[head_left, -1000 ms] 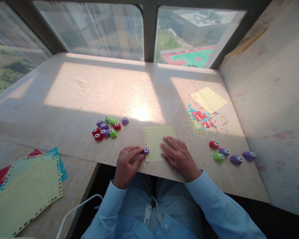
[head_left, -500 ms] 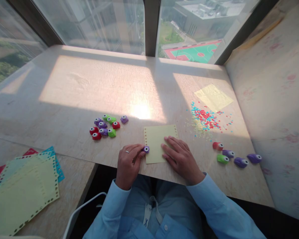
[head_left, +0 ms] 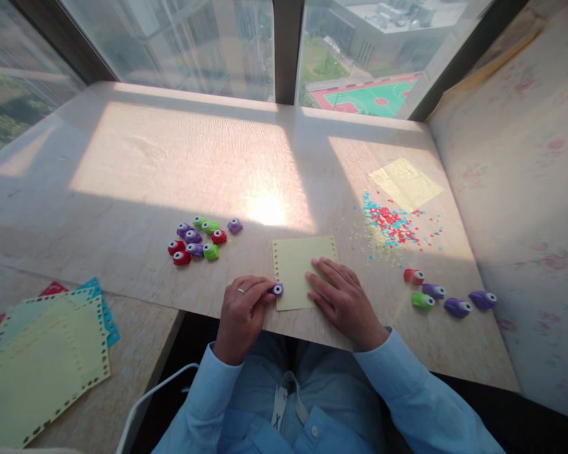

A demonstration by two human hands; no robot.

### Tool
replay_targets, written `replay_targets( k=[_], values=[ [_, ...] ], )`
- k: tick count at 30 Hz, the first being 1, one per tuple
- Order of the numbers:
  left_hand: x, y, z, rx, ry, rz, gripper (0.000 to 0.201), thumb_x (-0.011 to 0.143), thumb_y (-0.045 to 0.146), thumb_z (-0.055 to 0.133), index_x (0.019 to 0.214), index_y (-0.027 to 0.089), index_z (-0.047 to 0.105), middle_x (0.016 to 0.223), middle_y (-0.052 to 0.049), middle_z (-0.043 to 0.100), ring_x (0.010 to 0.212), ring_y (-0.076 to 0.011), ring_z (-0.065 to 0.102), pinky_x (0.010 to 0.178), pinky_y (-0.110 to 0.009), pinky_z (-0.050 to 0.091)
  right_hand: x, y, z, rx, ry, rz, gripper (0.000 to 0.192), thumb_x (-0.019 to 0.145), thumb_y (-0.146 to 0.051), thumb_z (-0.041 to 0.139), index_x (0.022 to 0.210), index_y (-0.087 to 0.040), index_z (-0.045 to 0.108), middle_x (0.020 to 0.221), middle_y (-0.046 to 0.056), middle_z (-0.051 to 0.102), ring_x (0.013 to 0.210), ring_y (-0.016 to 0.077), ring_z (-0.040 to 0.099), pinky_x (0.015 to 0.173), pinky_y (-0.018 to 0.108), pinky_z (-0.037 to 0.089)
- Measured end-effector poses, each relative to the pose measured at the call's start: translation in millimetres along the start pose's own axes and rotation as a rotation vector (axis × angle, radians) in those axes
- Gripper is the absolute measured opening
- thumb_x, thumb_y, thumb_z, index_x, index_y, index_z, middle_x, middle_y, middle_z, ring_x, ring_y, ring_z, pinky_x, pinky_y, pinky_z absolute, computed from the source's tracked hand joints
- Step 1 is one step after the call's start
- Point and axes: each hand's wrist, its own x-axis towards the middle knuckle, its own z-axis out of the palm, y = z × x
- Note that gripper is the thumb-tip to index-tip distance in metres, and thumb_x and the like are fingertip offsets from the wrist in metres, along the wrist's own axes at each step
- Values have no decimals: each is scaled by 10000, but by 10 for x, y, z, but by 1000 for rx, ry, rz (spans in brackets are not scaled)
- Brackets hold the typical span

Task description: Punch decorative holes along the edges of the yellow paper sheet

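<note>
Head view: the left hand (head_left: 243,315) pinches a purple punch (head_left: 278,289) at the left edge of the yellow sheet (head_left: 294,271); the right hand (head_left: 343,301), fingers slightly spread, rests on the sheet, gripping nothing. Left-edge holes (head_left: 276,257) reach the punch; the sheet's bottom edge looks unpunched.

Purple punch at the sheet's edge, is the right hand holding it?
No, the left hand holds the punch; the right hand touches the sheet.

The right hand (head_left: 338,296) hides part of the right edge of the yellow sheet (head_left: 294,268). The view's left side cuts the punched sheets (head_left: 42,359). The confetti (head_left: 392,226) is too small to tell its shapes.
</note>
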Motion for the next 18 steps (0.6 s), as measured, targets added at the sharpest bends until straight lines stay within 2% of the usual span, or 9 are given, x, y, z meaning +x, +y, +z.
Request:
replay_targets(
  k=[4, 18],
  values=[
    [-24, 20, 11, 22, -5, -12, 170, 930, 312, 581, 1019, 257, 714, 989, -45, 741, 956, -221, 648, 877, -414, 497, 0, -6, -6, 5, -6, 8, 322, 962, -298, 527, 1256, -232, 639, 1418, 121, 563, 1357, 269, 468, 1076, 476, 413],
    [2, 41, 55, 63, 35, -36, 188, 936, 297, 567, 1037, 255, 720, 1013, -50, 739, 967, -219, 646, 880, -409, 494, -3, -3, -1, 20, -6, 17, 333, 954, -295, 539, 1267, -235, 635, 1419, 124, 562, 1362, 274, 464, 1078, 484, 416]
  ],
)
